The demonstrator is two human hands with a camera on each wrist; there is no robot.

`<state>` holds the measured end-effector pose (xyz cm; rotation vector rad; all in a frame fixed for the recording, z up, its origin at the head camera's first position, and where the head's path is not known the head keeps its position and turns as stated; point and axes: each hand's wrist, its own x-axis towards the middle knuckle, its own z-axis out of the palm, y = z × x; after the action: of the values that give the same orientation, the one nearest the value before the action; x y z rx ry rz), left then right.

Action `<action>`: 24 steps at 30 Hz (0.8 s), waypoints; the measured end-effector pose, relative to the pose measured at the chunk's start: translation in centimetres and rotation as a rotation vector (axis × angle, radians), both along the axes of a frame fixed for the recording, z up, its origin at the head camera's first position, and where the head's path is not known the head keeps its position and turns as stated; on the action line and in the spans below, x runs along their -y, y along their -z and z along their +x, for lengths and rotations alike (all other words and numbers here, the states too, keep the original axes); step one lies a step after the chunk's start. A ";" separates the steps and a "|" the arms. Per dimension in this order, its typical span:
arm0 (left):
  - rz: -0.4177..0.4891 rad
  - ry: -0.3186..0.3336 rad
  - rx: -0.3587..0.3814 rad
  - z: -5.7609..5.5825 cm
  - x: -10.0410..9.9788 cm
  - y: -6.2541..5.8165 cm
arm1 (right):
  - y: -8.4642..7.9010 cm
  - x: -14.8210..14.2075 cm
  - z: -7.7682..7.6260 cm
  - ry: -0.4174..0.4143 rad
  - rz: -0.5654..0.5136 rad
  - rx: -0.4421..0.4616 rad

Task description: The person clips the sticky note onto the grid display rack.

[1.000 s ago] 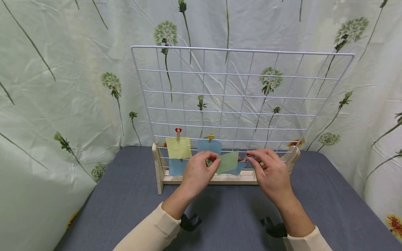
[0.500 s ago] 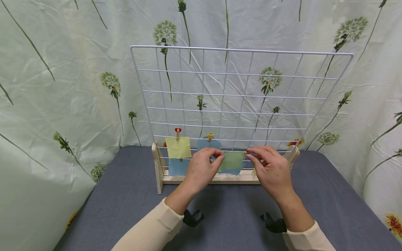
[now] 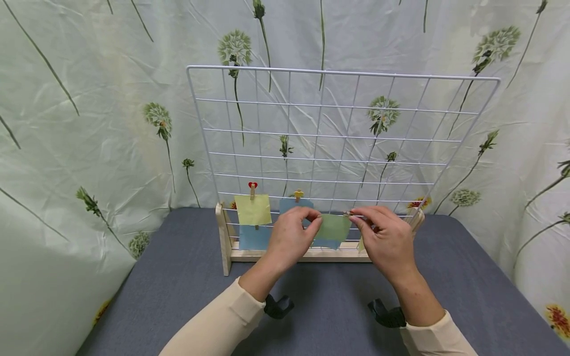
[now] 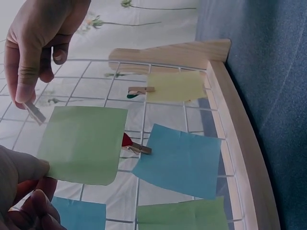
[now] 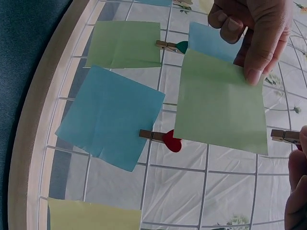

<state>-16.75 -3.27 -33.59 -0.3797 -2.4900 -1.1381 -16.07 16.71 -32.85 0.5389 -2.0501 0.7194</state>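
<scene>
My left hand (image 3: 291,232) pinches a light green paper note (image 4: 86,143) by one corner, in front of the wire grid. Between the thumb and finger of my right hand (image 3: 386,240) is a small wooden clothespin (image 5: 284,136). Its tip points at the note's edge, with a small gap between them in the right wrist view. Behind the held note, a blue note (image 5: 112,117) hangs on the grid from a clothespin with a red heart (image 5: 172,141). My right fingers hide most of the held clothespin's back end.
The white wire grid (image 3: 317,133) stands in a wooden base (image 3: 329,255) on a dark cloth-covered table (image 3: 187,296). Also clipped to it are a yellow note (image 3: 253,210), another blue note (image 3: 291,204) and another green note (image 5: 125,45). A flowered curtain (image 3: 111,163) hangs behind.
My left hand has shifted right with the green note, which has swung from tilted to nearly level. The right hand stays almost in place, and the clothespin is now close to the note's upper corner.
</scene>
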 end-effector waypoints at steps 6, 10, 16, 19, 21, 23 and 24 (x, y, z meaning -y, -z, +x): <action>-0.037 -0.023 -0.011 -0.4 -0.4 0.1 | 0.0 -0.1 -0.2 -0.013 -0.012 -0.014; -0.042 -0.028 -0.018 -0.5 -0.7 0.1 | 0.0 -0.1 -0.4 -0.019 -0.015 -0.020; -0.061 -0.040 -0.053 -0.8 -0.9 0.1 | 0.1 -0.1 -0.9 -0.054 -0.051 -0.076; -0.075 -0.043 -0.076 -1.0 -1.1 0.0 | 0.1 -0.1 -1.1 -0.065 -0.070 -0.112; -0.085 -0.044 -0.091 -1.1 -1.2 -0.1 | 0.1 -0.1 -1.3 -0.062 -0.073 -0.124; -0.093 -0.046 -0.106 -1.2 -1.3 -0.2 | 0.2 -0.2 -1.3 -0.055 -0.070 -0.127; -0.098 -0.048 -0.112 -1.3 -1.4 -0.2 | 0.2 -0.2 -1.4 -0.050 -0.066 -0.128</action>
<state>-18.02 -1.87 -33.35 -0.3976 -2.4491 -0.9523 -17.43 16.87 -33.02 0.5853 -1.8941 0.7602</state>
